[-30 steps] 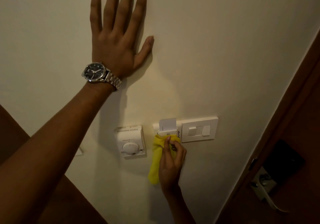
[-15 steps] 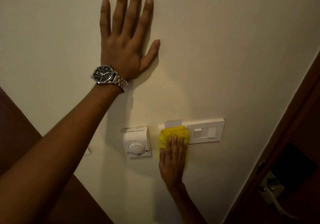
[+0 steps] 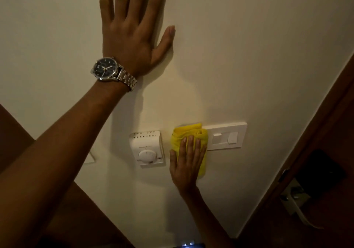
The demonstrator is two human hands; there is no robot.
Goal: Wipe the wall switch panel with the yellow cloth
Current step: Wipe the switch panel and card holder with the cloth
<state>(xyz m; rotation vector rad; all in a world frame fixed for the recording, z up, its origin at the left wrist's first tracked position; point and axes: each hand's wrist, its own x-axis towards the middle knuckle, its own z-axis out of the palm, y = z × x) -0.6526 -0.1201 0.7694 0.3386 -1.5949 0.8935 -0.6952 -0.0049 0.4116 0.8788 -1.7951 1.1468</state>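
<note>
A white wall switch panel [image 3: 227, 136] is mounted low on the cream wall. The yellow cloth [image 3: 188, 133] covers the panel's left end, hiding the card slot there. My right hand [image 3: 188, 163] lies flat on the cloth with its fingers stretched up, pressing it against the wall and panel. High on the wall my left hand [image 3: 132, 29] is spread flat and holds nothing. A steel wristwatch [image 3: 109, 69] sits on that wrist.
A white thermostat with a round dial [image 3: 147, 149] sits just left of the cloth. A brown wooden door frame [image 3: 314, 138] runs diagonally on the right, with a metal door handle [image 3: 295, 199] and a dark lock plate beyond it. Brown woodwork fills the lower left.
My right hand went from pinching the cloth below the panel to lying flat on it, and pushed it up over the panel's left end. The left hand stays braced on the wall.
</note>
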